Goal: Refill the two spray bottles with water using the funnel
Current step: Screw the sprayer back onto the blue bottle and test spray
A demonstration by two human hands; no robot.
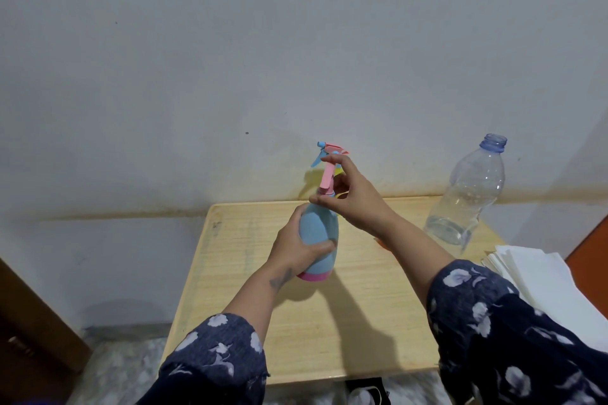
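Observation:
A light blue spray bottle [317, 233] with a pink base stands upright on the small wooden table [345, 322]. My left hand [296, 246] grips its body from the left. My right hand [352, 194] curls round the neck just under the pink spray head [329, 174], thumb at the collar. Something yellow shows behind my right hand, mostly hidden. A clear plastic water bottle [467, 194], uncapped, stands at the table's right with a little water in its bottom. An orange sliver peeks out under my right forearm; I see no funnel clearly.
A stack of white paper napkins [543, 279] lies at the right edge. The wall [296, 59] rises directly behind the table. A dark wooden piece [29, 322] stands at the lower left, and speckled floor shows below.

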